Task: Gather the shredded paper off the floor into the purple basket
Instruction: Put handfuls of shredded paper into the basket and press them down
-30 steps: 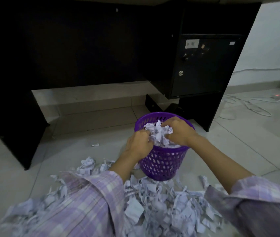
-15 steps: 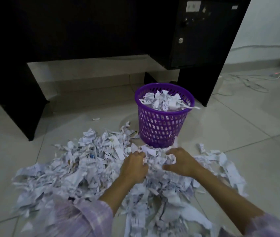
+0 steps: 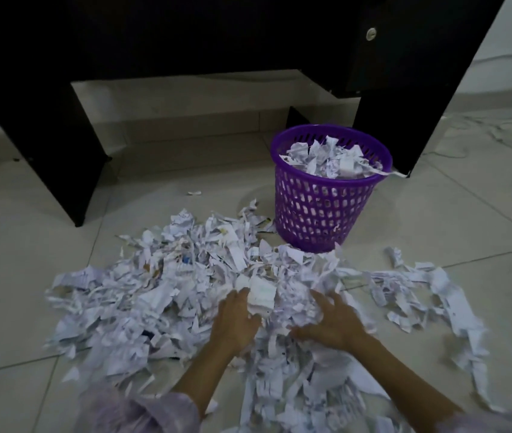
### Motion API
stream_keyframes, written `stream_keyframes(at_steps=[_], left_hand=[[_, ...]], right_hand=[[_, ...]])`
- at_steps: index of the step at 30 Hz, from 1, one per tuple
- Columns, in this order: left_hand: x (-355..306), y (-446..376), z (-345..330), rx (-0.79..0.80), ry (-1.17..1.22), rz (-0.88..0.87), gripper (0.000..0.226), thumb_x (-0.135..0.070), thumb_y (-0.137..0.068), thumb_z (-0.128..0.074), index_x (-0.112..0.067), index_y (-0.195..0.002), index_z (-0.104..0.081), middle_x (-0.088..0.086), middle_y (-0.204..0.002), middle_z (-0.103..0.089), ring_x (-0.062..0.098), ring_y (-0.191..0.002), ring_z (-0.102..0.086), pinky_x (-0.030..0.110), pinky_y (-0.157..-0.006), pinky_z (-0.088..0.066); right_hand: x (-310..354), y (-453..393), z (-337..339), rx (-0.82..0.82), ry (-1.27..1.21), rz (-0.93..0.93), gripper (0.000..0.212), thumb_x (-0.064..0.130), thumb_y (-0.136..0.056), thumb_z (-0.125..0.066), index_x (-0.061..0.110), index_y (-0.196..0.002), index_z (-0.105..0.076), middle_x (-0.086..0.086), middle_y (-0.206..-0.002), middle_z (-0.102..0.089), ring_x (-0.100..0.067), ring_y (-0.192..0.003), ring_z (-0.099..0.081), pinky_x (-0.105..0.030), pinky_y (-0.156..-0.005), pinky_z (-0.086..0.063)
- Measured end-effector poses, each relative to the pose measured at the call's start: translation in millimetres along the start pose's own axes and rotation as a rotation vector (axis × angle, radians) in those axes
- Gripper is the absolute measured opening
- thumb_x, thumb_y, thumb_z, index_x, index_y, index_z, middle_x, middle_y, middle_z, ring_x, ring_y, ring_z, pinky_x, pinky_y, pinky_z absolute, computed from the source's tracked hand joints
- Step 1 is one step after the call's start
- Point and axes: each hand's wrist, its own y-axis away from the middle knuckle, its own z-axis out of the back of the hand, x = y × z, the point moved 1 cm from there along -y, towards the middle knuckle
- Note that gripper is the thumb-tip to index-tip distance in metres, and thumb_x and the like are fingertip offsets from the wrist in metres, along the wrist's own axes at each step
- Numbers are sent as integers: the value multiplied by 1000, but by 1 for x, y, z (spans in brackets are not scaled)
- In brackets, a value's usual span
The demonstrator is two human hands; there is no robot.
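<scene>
A purple perforated basket [image 3: 310, 210] stands on the tiled floor, filled to its rim with shredded paper [image 3: 326, 157]; one strip hangs over the right side. In front of it a wide pile of shredded paper [image 3: 170, 292] covers the floor and trails off to the right. My left hand [image 3: 236, 320] rests on the middle of the pile, fingers stretched forward against a folded scrap. Close beside it, my right hand [image 3: 332, 323] presses down on the paper with fingers spread and thumb pointing left. Neither hand has lifted any paper.
A black desk stands behind, with its left leg panel [image 3: 45, 135] and a cabinet side [image 3: 404, 89] just behind the basket. White cables [image 3: 498, 135] lie on the floor at far right. A lone scrap [image 3: 194, 192] sits left of the basket.
Both hands left the basket top, dropping their paper in it, and came down onto the floor pile. Half a second ago their fingers were curled; now they are spread on the paper.
</scene>
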Motion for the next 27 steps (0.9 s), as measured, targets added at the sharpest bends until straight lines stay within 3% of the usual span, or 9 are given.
stream_keyframes(at_steps=[5,9,11,15,17,19,22,25,27], left_hand=[[2,11,-8,40,143,-44,70,-27,-95,-54,-14,-152,-15,9,-152,-29,23,-135,-36,31,-108,-34],[1,21,-11,55,244,-64,69,-23,-96,-54,-14,-152,-14,9,-153,-27,23,-136,-35,20,-104,-29],[1,26,-9,53,287,-77,67,-21,-96,-54,-13,-151,-16,7,-150,-34,22,-134,-38,14,-97,-30],[0,30,-7,34,352,-88,63,-15,-94,-58,-15,-147,-26,1,-115,-55,13,-86,-57,2,-65,-40],[0,31,-6,27,356,-95,61,-15,-94,-58,-14,-147,-27,1,-128,-52,12,-87,-56,3,-63,-38],[2,32,-5,14,372,-94,60,-15,-94,-58,-16,-146,-29,3,-138,-47,11,-92,-57,7,-68,-40],[8,33,0,-22,338,-90,65,-19,-91,-62,-15,-146,-27,7,-146,-37,14,-125,-42,16,-95,-37],[12,32,6,-89,300,-87,87,-41,-85,-66,-14,-150,-15,7,-156,-13,21,-143,-18,32,-115,-22],[10,35,12,-109,358,-81,100,-57,-79,-64,-21,-152,-5,0,-160,3,20,-147,-4,39,-119,-12]], right_hand=[[19,4,-28,59,64,99,123,72,-60,-72,38,-152,2,-9,-160,10,-35,-147,6,-49,-117,-14],[24,7,-41,7,96,162,118,61,-65,-75,43,-150,5,-11,-160,10,-37,-147,4,-48,-116,-21],[28,9,-45,-39,125,188,107,53,-73,-72,40,-151,0,-11,-160,5,-37,-145,-7,-44,-113,-28],[30,13,-51,-139,165,233,78,33,-82,-68,31,-148,-25,-12,-152,-18,-34,-135,-32,-36,-104,-40],[29,14,-52,-166,123,260,68,28,-80,-69,30,-141,-38,-10,-145,-29,-31,-131,-38,-34,-101,-44],[29,13,-47,-194,82,291,59,29,-77,-73,27,-132,-50,-7,-138,-40,-28,-125,-45,-33,-98,-46],[29,10,-33,-204,-28,326,39,35,-74,-76,18,-108,-66,-9,-113,-59,-25,-104,-58,-27,-82,-46],[32,12,-20,-227,-206,327,37,52,-61,-68,20,-80,-64,-6,-88,-66,-21,-80,-61,-25,-67,-43],[36,13,-13,-259,-344,313,35,48,-61,-69,17,-78,-66,-4,-81,-68,-16,-73,-60,-21,-64,-43]])
